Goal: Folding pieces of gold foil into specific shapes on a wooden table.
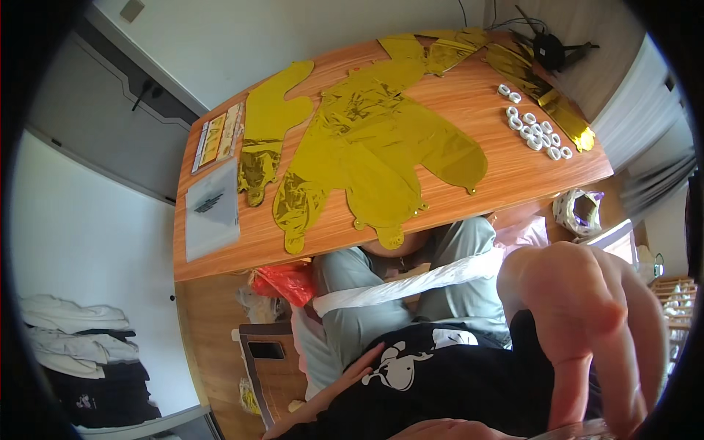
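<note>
Right hand [579,308] nearest the lens, fingers [614,374] bent downward, tips lost at lower edge; can't tell if they're pinching; left hand [357,372] beside my black shirt [469,374], partly hidden, grip unclear; gold foil shapes [352,147] flat on the counter [469,103], overlaps hard to separate.

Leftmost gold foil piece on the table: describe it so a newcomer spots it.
Start at the wooden table and go to its left part. Just right of the translucent sheet lies a long gold foil piece, running toward the far edge. Unlike the broad, many-lobed gold foil spread mid-table, it is narrow, with a rounded bulge on its right side.
</note>
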### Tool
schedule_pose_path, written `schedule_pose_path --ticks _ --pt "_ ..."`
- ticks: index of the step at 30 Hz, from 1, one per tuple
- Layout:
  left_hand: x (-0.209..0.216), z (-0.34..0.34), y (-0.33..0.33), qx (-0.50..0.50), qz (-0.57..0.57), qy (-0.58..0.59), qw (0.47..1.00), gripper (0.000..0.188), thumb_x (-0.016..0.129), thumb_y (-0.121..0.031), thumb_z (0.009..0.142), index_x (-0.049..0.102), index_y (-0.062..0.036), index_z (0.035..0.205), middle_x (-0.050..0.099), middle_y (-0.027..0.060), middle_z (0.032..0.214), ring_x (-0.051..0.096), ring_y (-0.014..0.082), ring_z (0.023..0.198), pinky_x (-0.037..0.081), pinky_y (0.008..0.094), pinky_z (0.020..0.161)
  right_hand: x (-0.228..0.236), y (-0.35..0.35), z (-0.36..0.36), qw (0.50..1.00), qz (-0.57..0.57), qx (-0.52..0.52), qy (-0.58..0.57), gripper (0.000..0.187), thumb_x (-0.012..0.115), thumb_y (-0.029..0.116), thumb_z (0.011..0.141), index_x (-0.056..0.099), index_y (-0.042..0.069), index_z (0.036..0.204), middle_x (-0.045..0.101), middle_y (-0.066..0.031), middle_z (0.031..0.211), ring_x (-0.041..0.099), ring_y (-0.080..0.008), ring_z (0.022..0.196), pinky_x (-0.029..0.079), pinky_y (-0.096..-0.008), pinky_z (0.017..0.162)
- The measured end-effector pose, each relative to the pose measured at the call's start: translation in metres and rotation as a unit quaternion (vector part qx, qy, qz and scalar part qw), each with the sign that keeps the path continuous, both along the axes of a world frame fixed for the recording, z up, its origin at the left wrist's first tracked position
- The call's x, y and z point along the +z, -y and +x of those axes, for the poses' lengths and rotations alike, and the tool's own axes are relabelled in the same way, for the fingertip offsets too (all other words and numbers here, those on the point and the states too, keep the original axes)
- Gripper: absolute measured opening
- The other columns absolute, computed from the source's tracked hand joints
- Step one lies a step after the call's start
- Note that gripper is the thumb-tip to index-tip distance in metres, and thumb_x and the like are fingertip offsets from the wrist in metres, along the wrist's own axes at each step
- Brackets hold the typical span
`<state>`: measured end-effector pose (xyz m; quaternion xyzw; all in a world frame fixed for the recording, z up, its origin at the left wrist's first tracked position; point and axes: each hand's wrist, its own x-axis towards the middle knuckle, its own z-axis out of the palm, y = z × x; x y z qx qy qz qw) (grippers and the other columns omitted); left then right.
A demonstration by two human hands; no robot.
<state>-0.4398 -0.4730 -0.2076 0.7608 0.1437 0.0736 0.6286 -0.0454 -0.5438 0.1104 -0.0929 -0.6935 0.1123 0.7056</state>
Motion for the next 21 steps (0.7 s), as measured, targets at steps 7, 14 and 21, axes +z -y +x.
schedule_pose_path --ticks 7,14,21 --pt "-0.005 0.070 -0.043 0.049 -0.061 -0.052 0.996 0.043 0.045 -0.035 0.111 0.058 -0.0012 0.135 0.069 0.0125 0.127 0.064 0.0185 0.120 0.044 0.0307 0.106 -0.010 -0.012 0.016 0.997 -0.028 -0.025 0.066 0.063 0.075 0.045 0.091 0.056 0.025 0.147 0.048 -0.0119 0.153 0.047 -0.0383 0.139 0.042 -0.0591 0.111" --pt "0.007 0.070 -0.025 0.208 -0.140 -0.155 0.956 0.047 0.041 -0.041 0.111 0.067 -0.0013 0.114 0.074 0.0092 0.111 0.067 0.0170 0.108 0.047 0.0305 0.095 -0.041 -0.063 0.083 0.885 -0.257 -0.296 0.251 0.021 0.066 0.013 0.094 0.069 0.001 0.111 0.062 -0.0209 0.130 0.065 -0.0346 0.117 0.051 -0.0460 0.098" --pt "-0.004 0.100 -0.037 0.092 -0.025 -0.044 0.994 0.070 0.033 -0.066 0.105 0.064 -0.0075 0.081 0.065 0.0066 0.077 0.064 0.0234 0.072 0.049 0.0364 0.070 -0.074 -0.110 0.152 0.788 -0.350 -0.324 0.390 0.017 0.067 0.003 0.090 0.070 0.000 0.107 0.071 -0.0170 0.108 0.067 -0.0350 0.104 0.053 -0.0420 0.090"
